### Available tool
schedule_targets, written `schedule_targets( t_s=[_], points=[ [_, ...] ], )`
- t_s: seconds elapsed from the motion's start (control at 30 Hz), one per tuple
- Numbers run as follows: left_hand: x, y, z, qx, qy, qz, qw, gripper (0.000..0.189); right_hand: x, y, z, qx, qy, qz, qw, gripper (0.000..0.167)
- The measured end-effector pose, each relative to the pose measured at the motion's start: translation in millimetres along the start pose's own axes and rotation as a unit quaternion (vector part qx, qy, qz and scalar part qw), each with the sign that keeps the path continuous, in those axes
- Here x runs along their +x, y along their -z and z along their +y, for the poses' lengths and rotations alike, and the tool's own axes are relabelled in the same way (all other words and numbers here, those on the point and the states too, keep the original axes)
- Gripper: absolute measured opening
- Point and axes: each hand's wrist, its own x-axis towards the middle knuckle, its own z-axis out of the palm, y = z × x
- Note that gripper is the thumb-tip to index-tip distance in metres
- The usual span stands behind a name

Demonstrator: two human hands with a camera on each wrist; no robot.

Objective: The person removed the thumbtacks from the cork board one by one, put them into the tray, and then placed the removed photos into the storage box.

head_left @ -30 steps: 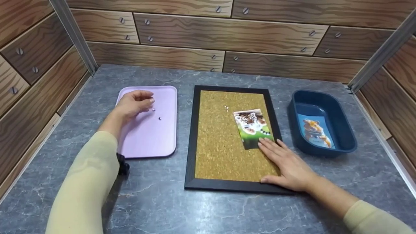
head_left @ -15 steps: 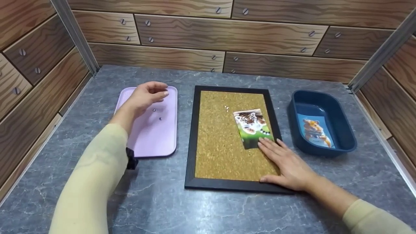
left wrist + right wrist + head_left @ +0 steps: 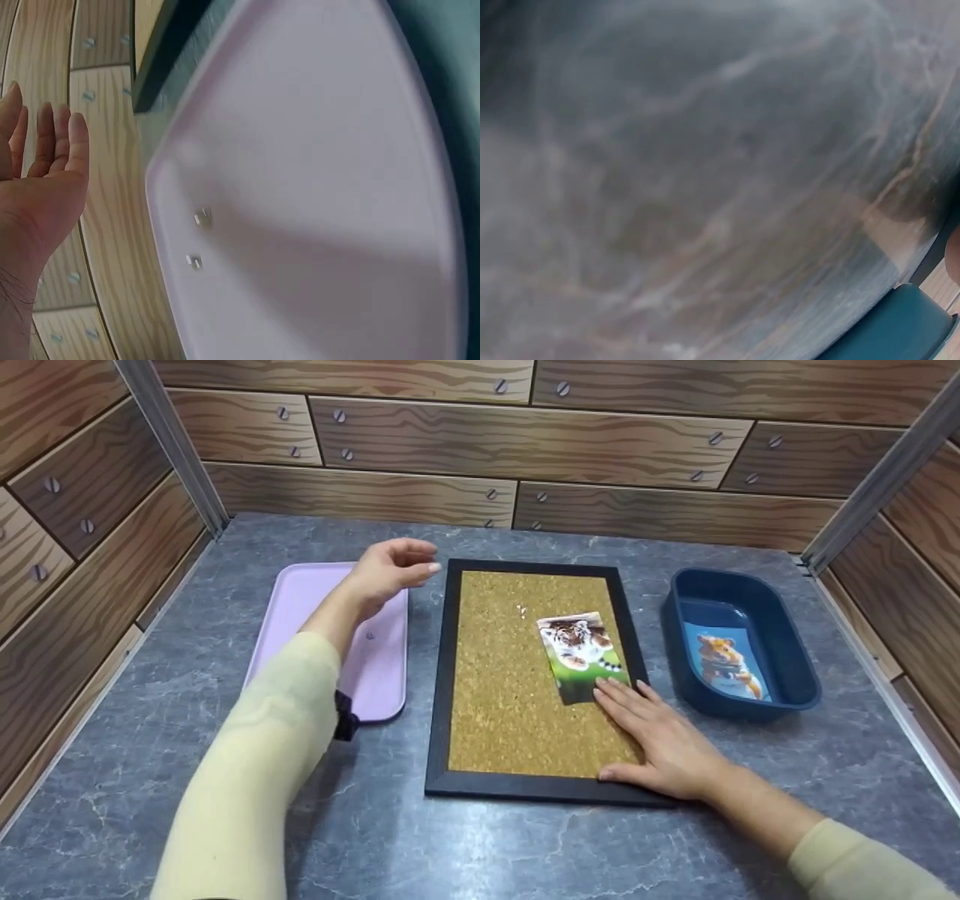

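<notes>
My left hand hovers past the right rim of the lilac tray, close to the board's far left corner. Its thumb and index finger reach forward near each other; whether something tiny sits between them cannot be seen. Two small clear pieces, one nearer the tray's middle and another by its edge, lie in the tray. My right hand rests flat on the lower right of the black-framed cork board. Its fingertips touch the lower corner of a tiger cub picture, lying slanted on the cork.
To the right of the board stands a dark blue bin with a hamster picture inside. Tiny whitish pieces show on the cork left of the tiger picture. Wood-patterned walls enclose the grey marbled table.
My left hand has moved rightward and slightly away from me, from over the tray towards the board. My right hand and the tiger picture have stayed put.
</notes>
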Motion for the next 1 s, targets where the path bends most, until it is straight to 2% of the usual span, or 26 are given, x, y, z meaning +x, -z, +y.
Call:
schedule_targets(
  t_s=[0.27,0.4,0.6,0.8,1.0],
  points=[
    [11.7,-37.6,9.0,-0.009,-0.012,-0.03,0.9994,0.045,0.7,1,-1,-0.001,-0.002,-0.006,1.0,0.104],
    [16.2,-57.0,13.0,-0.018,-0.007,-0.041,0.999,0.046,0.8,1,-1,-0.003,-0.002,-0.005,1.0,0.104],
    [23.0,-83.5,13.4,-0.021,-0.002,-0.073,0.9971,0.045,0.0,0,0,-0.003,0.0,0.0,1.0,0.104],
    [27.7,-102.9,10.3,-0.006,-0.007,-0.095,0.9955,0.044,-0.4,0,0,-0.004,-0.004,-0.002,1.0,0.104],
    [29.5,-114.6,5.7,0.019,-0.01,-0.096,0.9951,0.044,-0.3,0,0,-0.001,-0.008,-0.009,0.9999,0.104]
  ],
)
